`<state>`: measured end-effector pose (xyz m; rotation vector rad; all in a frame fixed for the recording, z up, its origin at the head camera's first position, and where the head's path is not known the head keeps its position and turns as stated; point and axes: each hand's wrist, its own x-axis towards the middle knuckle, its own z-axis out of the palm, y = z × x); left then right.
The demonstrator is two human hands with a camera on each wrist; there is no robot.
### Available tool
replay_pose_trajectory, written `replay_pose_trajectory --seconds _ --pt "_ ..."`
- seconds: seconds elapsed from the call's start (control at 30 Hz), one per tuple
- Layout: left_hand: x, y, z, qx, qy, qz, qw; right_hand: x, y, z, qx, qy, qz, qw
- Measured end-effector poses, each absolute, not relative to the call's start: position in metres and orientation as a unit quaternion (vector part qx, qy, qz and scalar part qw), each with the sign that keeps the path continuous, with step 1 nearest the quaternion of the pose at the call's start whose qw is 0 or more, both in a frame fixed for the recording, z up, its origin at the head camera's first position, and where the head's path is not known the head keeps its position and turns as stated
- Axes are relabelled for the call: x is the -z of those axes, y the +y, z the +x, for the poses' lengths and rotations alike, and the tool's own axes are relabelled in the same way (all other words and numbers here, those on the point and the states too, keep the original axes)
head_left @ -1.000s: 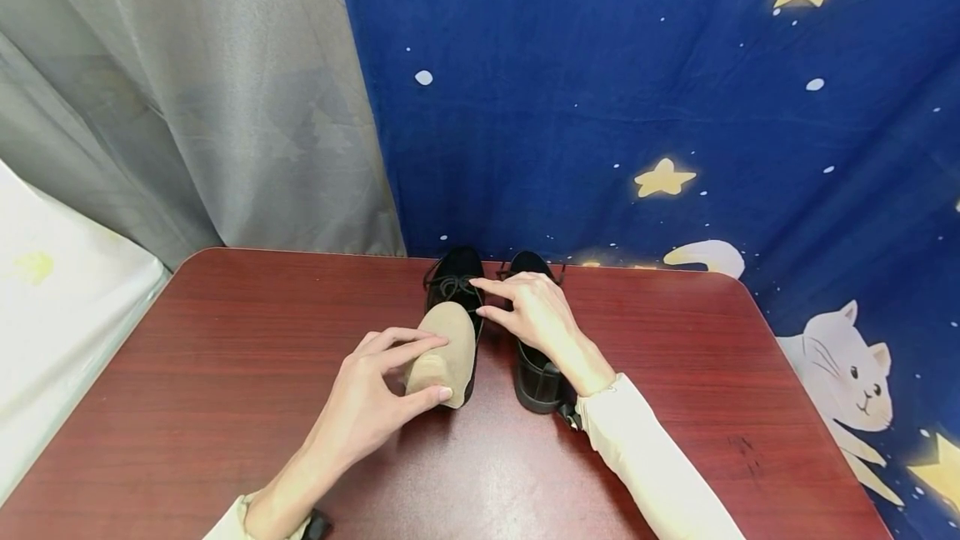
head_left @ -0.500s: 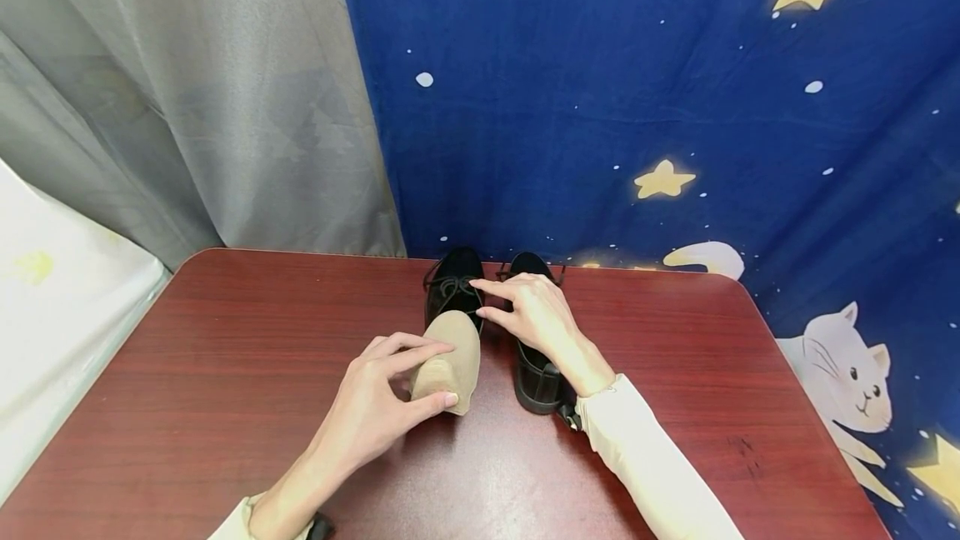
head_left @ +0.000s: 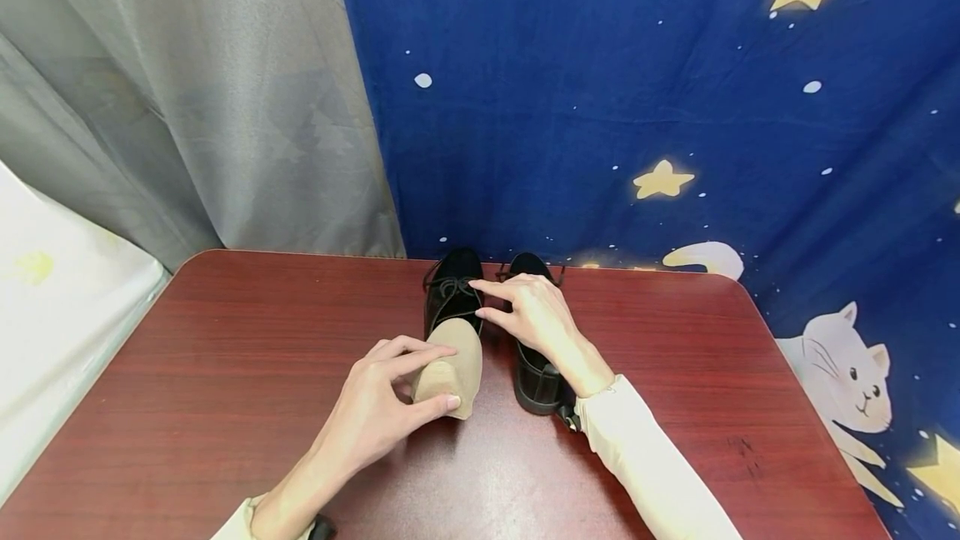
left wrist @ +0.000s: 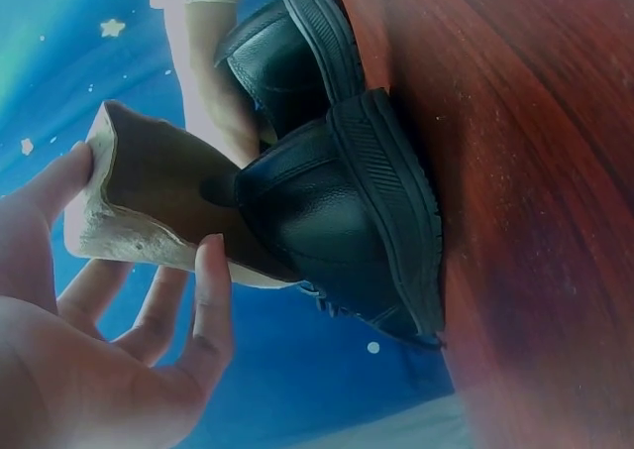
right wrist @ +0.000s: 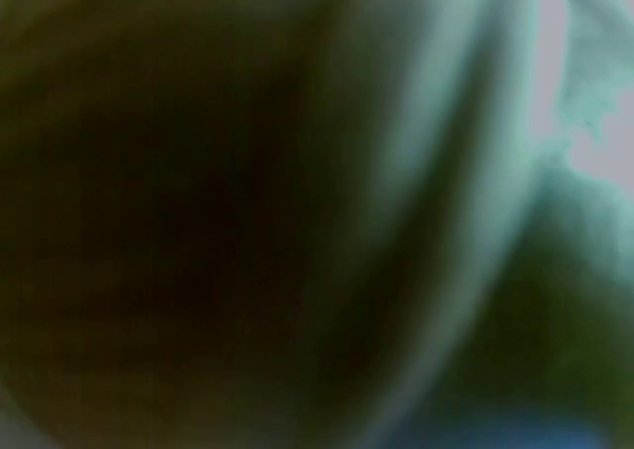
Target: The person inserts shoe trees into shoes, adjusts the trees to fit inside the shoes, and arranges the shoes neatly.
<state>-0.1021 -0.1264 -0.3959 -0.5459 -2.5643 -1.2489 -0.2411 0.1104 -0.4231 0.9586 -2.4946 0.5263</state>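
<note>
My left hand (head_left: pixel 375 407) pinches a beige, rounded, moulded shoe insert (head_left: pixel 465 352) between thumb and fingers. In the left wrist view, the insert (left wrist: pixel 163 176) shows a brown hollow side and slants down behind the heel of the left black shoe (left wrist: pixel 317 201). From above, that shoe (head_left: pixel 453 300) points away from me, laces tied in a bow; the insert covers its heel. My right hand (head_left: pixel 536 311) lies over the other black shoe (head_left: pixel 536 386), its extended index finger and thumb touching the left shoe near the laces. The right wrist view is dark and blurred.
Both shoes stand side by side at the far edge of the reddish-brown table (head_left: pixel 270 340). Behind it hang a grey curtain (head_left: pixel 247 107) and a blue starry curtain (head_left: pixel 562 107). White cloth (head_left: pixel 60 315) hangs at the left.
My left hand has drawn the insert back toward me and slightly right, so more of the left shoe shows in front of it. My right hand stays in place.
</note>
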Motion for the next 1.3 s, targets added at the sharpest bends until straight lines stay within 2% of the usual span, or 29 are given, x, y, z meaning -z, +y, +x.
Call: replay_pose_trajectory --seconds 1.3 --pt "0.396 -0.123 -0.118 0.391 -0.894 -0.189 0.106 0.423 0.109 -0.239 -0.192 -0.898 0.341 0.200"
